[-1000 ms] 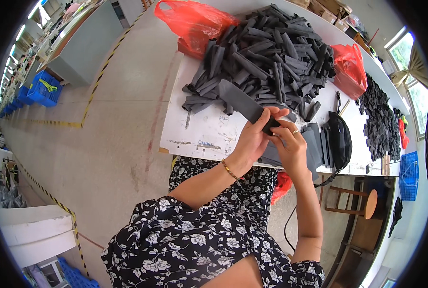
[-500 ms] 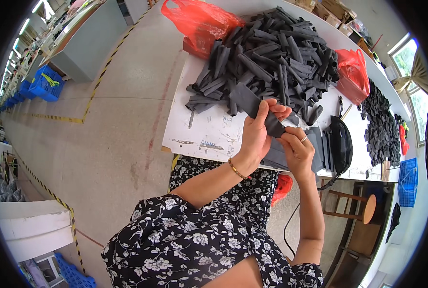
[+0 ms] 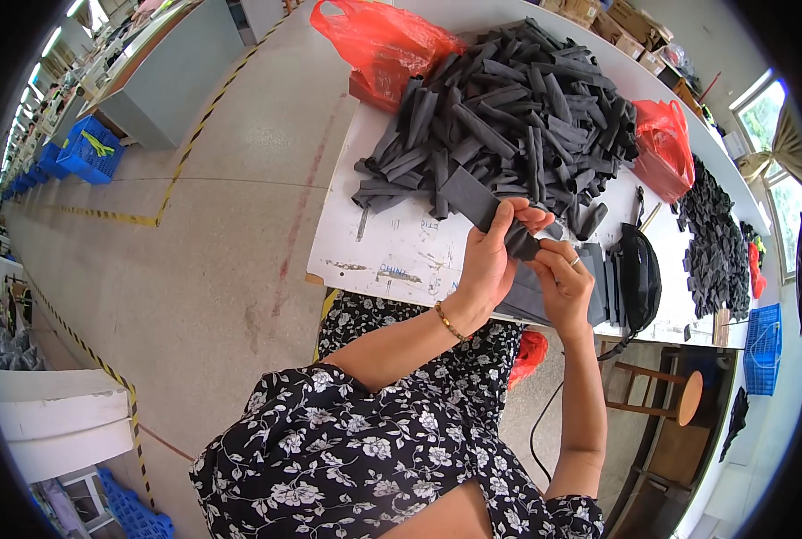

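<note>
We hold a dark grey strip (image 3: 470, 199) in both hands, above the near edge of a white table (image 3: 365, 235). Our left hand (image 3: 488, 265) has the strip gripped about its middle, the thumb laid across the top, and the far end sticks out to the far left over the pile (image 3: 518, 117). Our right hand (image 3: 562, 292) pinches the near end narrowly between thumb and fingertips. We wear a bracelet (image 3: 453, 322) on the left wrist and a ring (image 3: 575, 261) on a right finger. Just beyond our hands, the pile of dark rolled pieces covers much of the table, with one red bag (image 3: 392, 58) at its far left and another (image 3: 663, 148) at its right. Under and beside our right hand lie flat grey pieces (image 3: 528, 298), and just right of them rests a black pouch (image 3: 636, 278). Farther right, small dark pieces (image 3: 715, 238) spread in a heap on the table. Below the table's right part stands a stool (image 3: 690, 398), with a blue basket (image 3: 762, 350) farther right. Well apart, on the floor (image 3: 248, 216) at far left, sits a blue crate (image 3: 91, 151).
</note>
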`<action>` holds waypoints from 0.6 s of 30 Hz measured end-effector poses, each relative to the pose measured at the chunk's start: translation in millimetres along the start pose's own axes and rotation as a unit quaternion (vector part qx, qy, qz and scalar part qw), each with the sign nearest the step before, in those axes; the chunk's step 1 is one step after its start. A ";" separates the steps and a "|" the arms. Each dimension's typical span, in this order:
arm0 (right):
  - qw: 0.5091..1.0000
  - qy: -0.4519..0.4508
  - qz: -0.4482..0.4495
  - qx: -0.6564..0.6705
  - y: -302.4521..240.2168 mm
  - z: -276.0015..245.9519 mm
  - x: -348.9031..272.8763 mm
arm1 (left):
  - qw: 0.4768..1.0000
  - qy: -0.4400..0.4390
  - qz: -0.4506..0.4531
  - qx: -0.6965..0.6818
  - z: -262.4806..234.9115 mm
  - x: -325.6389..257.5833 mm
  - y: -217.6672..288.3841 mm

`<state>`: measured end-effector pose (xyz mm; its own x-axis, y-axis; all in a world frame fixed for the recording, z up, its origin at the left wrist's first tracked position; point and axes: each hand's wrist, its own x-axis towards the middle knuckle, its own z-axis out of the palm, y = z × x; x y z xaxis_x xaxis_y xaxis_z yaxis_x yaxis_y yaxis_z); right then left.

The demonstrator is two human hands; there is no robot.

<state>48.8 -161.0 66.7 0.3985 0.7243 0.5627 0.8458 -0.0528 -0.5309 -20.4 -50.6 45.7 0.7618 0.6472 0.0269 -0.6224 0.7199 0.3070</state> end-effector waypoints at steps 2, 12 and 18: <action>1.000 -0.001 0.002 -0.003 1.0 -0.3 -0.3 | 1.000 0.003 -0.001 0.000 1.0 -0.1 -1.0; 0.915 0.137 0.262 0.274 -11.0 32.1 2.1 | 0.995 -0.067 0.042 0.058 -1.1 10.1 0.6; 0.765 0.277 0.386 0.434 2.2 18.4 -7.3 | 0.978 -0.159 0.102 0.088 4.2 23.0 28.4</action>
<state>41.2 -153.7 49.8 0.9531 0.2927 -0.0771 -0.1771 0.3327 -0.9263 -19.9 -16.3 59.0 0.6593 0.6422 0.3910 -0.7485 0.5115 0.4220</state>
